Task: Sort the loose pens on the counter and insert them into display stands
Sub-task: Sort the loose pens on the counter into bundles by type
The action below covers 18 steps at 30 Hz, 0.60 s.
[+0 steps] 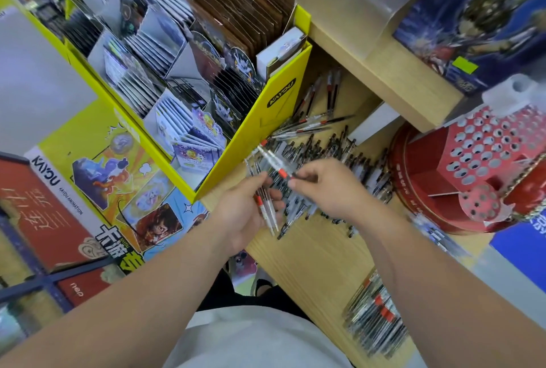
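Note:
Many loose pens (pixel 334 154) lie in a heap on the wooden counter (pixel 313 252). My left hand (pixel 251 208) holds a small bundle of clear pens with red bands (pixel 267 208) above the counter's left edge. My right hand (pixel 325 187) pinches one clear pen with a red band (pixel 274 162) by its dark end, the pen pointing up-left over the bundle. A red display stand (pixel 478 157) with many round holes stands on a red round base at the right; its visible holes look empty.
A yellow cardboard card display (pixel 266 119) borders the pens on the left. A raised wooden shelf (pixel 393 77) with printed boxes runs behind. More pens (pixel 375 320) lie at the counter's near right edge. A few red-banded pens (pixel 331 92) lie by the shelf.

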{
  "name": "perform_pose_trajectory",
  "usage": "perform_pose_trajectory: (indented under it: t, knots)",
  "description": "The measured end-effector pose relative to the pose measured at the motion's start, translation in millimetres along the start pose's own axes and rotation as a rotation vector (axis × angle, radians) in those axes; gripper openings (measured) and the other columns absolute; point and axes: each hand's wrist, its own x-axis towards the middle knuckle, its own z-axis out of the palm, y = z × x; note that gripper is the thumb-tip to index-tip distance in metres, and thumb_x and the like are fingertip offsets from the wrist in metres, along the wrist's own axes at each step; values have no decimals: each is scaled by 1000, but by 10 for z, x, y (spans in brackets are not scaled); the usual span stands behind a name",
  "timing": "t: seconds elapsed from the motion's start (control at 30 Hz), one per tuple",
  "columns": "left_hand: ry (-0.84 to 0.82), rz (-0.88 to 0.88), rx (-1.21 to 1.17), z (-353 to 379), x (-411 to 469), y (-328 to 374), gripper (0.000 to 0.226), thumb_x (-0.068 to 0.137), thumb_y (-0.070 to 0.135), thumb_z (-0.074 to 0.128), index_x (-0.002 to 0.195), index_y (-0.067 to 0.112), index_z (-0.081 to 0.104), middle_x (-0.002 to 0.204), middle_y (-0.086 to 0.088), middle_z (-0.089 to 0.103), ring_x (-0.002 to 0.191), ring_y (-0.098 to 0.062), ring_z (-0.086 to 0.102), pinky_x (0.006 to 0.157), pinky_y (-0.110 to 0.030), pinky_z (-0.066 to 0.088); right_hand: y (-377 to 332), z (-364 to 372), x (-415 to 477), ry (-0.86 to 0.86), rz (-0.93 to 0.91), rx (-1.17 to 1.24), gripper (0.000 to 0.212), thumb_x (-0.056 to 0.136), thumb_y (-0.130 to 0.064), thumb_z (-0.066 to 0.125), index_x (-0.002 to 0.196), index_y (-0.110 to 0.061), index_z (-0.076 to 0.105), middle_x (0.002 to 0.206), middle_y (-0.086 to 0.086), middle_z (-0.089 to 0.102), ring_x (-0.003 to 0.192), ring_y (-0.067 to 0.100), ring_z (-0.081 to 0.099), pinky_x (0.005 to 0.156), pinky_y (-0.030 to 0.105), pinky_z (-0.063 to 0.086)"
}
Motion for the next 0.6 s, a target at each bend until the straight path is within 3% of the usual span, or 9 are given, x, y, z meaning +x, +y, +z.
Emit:
perform_pose_trajectory:
  t: [0.07,0.17,0.23,0.3,0.4,0.5,0.6]
  knots:
    - [-60,7,6,42,-13,-6,30,95,41,60,107,14,58,86,-9,64,71,-21,65,77,-41,51,8,143,-116,-29,18,71,21,96,-32,67,79,-19,69,64,1,55,56,16,47,57,30,35]
    - [-28,22,3,42,-2,-61,21,97,32,63,102,14,54,80,-7,61,69,-20,64,77,-41,51,39,274,-153,-18,16,117,23,95,-30,68,76,-17,71,60,-3,54,56,14,46,58,30,35]
    - [-16,46,-12,18,10,-103,20,96,27,66,107,13,57,84,-10,59,73,-24,62,82,-46,49,40,318,-152,-12,-4,89,28,94,-32,69,71,-17,69,54,-6,50,50,12,41,55,28,33]
    - [3,65,-35,-12,-4,-123,21,97,23,65,115,12,61,86,-11,62,75,-25,64,84,-47,50,23,360,-148,-36,-25,48,27,94,-35,69,76,-15,71,57,1,52,50,14,41,53,28,32]
    - [44,51,-112,-91,-16,-148,29,98,18,61,123,4,62,92,-14,66,80,-28,67,76,-42,56,-14,441,-131,-74,-46,-1,27,92,-40,69,74,-21,69,63,8,60,52,16,47,53,30,36]
    - [49,23,-159,-188,-23,-169,21,101,21,57,110,5,68,95,-16,72,84,-29,72,71,-41,59,-72,486,-61,-60,-66,-81,43,95,-48,62,72,-12,70,60,13,57,51,20,48,52,32,35]
    - [64,-8,-208,-311,-76,-149,21,103,21,53,95,7,65,79,-11,70,75,-27,72,66,-39,59,-147,461,90,30,-5,43,35,99,-45,57,93,-15,75,81,8,72,67,24,65,60,37,51]
